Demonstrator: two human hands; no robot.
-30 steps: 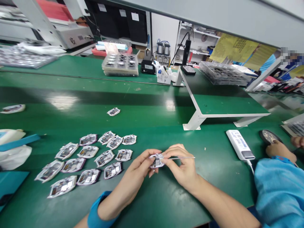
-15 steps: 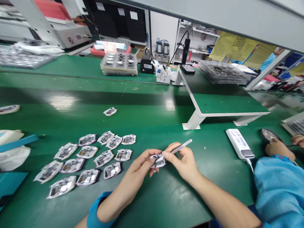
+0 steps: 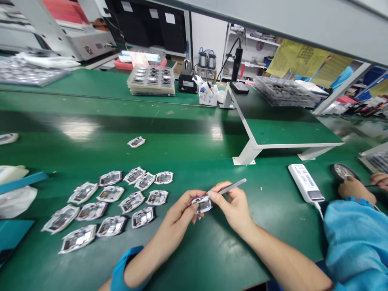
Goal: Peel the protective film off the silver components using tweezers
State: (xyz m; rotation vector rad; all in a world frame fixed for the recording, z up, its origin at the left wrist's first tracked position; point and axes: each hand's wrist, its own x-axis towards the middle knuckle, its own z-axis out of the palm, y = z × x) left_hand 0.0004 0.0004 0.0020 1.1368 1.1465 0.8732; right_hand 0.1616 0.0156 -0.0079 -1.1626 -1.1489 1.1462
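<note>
Gripping a small foil-edged module point(image 3: 202, 204) in the left hand point(image 3: 181, 211), thumb and fingers closed around its rim, holding it up just above the green worktop point(image 3: 194, 161). Pinching a slim metal tool point(image 3: 233, 186) in the right hand point(image 3: 233, 206), grip closed on its shaft, the far end pointing up and away to the right, the right fingertips point(image 3: 213, 196) touching the module's right edge.

Facing a loose cluster of matching modules point(image 3: 131, 202) lying flat on the worktop, just left of the hands, each showing a dark centre inside a silvery, purple-edged wrapper. Seeing a lone module point(image 3: 136, 142) lying farther ahead of the cluster, and another point(image 3: 7, 138) at the left edge of the view, above a white plastic bag point(image 3: 13, 201) and a teal strip point(image 3: 22, 180).

Showing, off to the right, a white battery pack point(image 3: 306, 184) with a cable trailing from its near end, lying near another person's hand point(image 3: 353, 189), which is resting just beside a dark round disc point(image 3: 342, 172), with a blue sleeve point(image 3: 354, 242) filling the corner below. Looking beyond, toward a raised green shelf point(image 3: 281, 131) on white legs, stacked clear trays of modules point(image 3: 150, 80), and yellow papers point(image 3: 306, 56) hanging farther back.
</note>
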